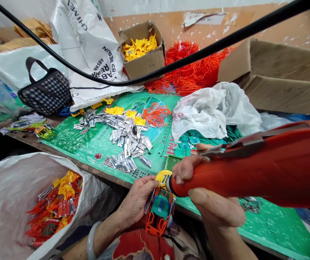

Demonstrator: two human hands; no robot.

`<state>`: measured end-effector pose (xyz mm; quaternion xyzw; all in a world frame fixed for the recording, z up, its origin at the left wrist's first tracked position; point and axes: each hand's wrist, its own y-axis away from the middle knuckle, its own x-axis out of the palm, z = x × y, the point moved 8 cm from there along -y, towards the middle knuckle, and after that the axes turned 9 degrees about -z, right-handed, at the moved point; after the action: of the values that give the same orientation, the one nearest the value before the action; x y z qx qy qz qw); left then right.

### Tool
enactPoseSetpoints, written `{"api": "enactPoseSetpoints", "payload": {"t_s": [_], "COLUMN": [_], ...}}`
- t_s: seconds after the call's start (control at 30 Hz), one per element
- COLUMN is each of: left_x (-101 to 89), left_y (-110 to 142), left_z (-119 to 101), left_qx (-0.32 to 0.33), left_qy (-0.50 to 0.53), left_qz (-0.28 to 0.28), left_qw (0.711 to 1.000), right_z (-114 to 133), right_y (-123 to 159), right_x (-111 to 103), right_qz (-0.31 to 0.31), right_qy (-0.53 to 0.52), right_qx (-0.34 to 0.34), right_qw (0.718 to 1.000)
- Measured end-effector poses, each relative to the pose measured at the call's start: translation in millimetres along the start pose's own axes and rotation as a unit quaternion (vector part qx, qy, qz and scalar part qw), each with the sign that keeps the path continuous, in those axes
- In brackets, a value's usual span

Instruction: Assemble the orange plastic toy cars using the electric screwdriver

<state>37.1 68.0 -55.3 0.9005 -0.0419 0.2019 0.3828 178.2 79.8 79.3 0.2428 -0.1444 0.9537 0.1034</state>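
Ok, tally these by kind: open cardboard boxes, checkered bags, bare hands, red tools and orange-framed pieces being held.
Open cardboard boxes: 2
Checkered bag: 1
Bare hands: 2
Red tool: 1
Held orange-framed piece: 1
Total: 7

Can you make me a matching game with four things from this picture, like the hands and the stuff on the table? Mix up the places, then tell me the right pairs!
1. left hand
2. right hand
3. checked bag
4. pile of silver pieces

A. spread on the green table cover
B. gripping the red tool
C. just left of the white sack with black letters
D. holding the orange and green piece

Right pairs: 1-D, 2-B, 3-C, 4-A
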Motion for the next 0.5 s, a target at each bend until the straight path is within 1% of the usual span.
{"api": "enactPoseSetpoints", "payload": {"t_s": [0.13,0.2,0.3,0.4,0.5], "left_x": [1.4,2.1,2.2,0.0,-1.2], "left_y": [0,0,-1,0,1], "left_z": [0,0,1,1,0], "left_qx": [0.002,0.003,0.003,0.014,0.035], "left_qy": [-0.006,-0.009,-0.004,-0.007,-0.032], "left_qz": [0.000,0.005,0.008,-0.006,-0.014], "left_qw": [1.000,1.000,1.000,1.000,0.999], "right_z": [-4,-2,1,5,7], "right_y": [1,1,-1,-2,-2], "right_x": [-2,-1,-1,-1,0], "right_qz": [-0.008,-0.006,-0.018,-0.027,-0.013], "right_qy": [0.006,0.005,0.005,0.011,0.015], "right_qx": [0.006,0.001,-0.004,-0.007,-0.014], "right_qw": [1.000,1.000,1.000,1.000,1.000]}}
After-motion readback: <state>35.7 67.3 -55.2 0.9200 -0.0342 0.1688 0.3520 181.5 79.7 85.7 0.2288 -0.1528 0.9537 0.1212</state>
